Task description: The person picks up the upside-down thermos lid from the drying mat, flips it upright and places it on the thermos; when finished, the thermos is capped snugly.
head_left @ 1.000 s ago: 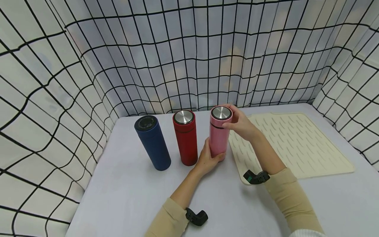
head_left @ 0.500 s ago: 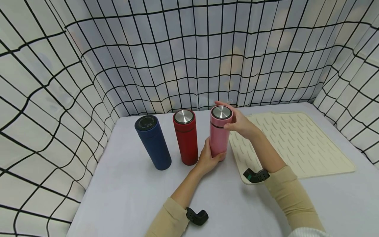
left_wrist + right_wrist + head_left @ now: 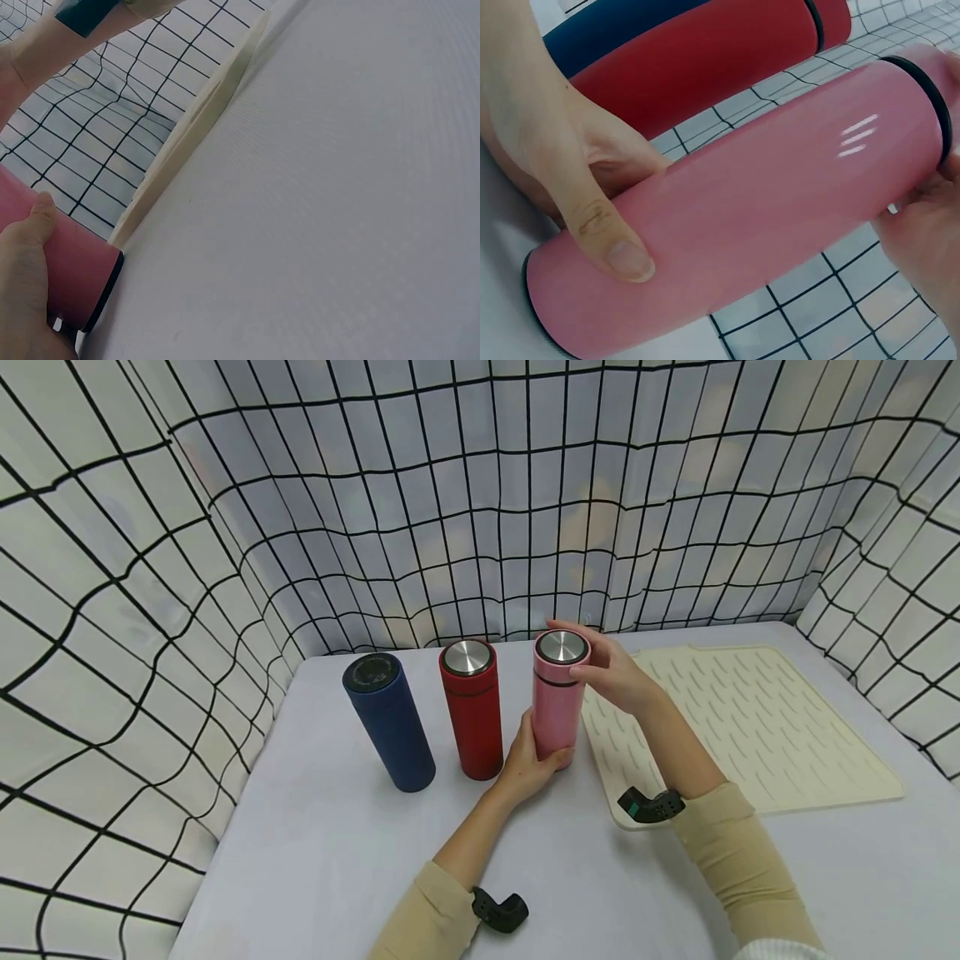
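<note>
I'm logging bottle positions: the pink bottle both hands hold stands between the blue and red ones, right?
Not quite. In the head view the pink bottle stands at the right end of the row, next to the red bottle; the red one stands between it and the blue bottle.

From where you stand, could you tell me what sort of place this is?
Probably a staged recording booth, not a kitchen: grid-patterned cloth walls off a bare table, holding only three flasks, including the pink flask, and a cream ribbed mat.
</note>
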Action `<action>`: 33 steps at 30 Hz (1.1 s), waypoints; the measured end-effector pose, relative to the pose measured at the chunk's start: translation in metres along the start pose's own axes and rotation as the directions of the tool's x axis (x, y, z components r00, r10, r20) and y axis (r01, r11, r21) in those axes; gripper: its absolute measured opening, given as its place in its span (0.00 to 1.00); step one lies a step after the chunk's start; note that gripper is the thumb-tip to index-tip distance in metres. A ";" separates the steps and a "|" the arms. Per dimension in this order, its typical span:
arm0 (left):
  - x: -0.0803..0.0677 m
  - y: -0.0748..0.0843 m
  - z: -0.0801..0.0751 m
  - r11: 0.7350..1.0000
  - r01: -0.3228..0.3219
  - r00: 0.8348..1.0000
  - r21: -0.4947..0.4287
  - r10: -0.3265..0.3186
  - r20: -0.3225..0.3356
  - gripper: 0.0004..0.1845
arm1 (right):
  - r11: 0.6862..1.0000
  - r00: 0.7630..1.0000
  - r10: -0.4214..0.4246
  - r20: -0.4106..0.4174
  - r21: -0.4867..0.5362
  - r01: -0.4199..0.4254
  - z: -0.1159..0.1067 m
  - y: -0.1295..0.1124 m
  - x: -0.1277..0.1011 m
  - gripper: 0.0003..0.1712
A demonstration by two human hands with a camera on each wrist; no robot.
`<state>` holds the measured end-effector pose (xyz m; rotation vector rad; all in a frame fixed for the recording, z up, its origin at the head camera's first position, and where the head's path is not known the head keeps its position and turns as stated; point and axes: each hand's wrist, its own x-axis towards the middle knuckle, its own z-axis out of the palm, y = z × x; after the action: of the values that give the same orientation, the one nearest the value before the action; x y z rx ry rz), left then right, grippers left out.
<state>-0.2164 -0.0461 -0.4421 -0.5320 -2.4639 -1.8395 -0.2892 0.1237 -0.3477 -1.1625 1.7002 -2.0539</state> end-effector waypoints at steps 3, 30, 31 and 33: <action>0.000 0.001 0.000 1.000 0.005 1.000 -0.006 -0.005 0.001 0.39 | 0.999 0.999 0.007 -0.033 -0.036 -0.008 -0.001 0.001 0.000 0.39; 0.001 -0.005 0.001 1.000 -0.026 1.000 0.005 0.026 0.003 0.39 | 0.999 1.000 -0.003 0.029 -0.039 0.004 -0.001 -0.002 -0.001 0.39; 0.001 -0.004 0.000 1.000 -0.021 1.000 0.004 0.021 0.005 0.39 | 0.999 1.000 0.007 0.024 -0.040 -0.006 -0.001 -0.003 -0.001 0.38; 0.001 -0.002 0.000 1.000 -0.017 1.000 0.006 0.017 0.006 0.39 | 0.998 1.000 0.029 -0.009 -0.059 -0.029 0.000 -0.004 -0.001 0.36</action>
<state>-0.2176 -0.0467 -0.4440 -0.5579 -2.4602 -1.8263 -0.2873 0.1257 -0.3449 -1.1414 1.7824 -2.0070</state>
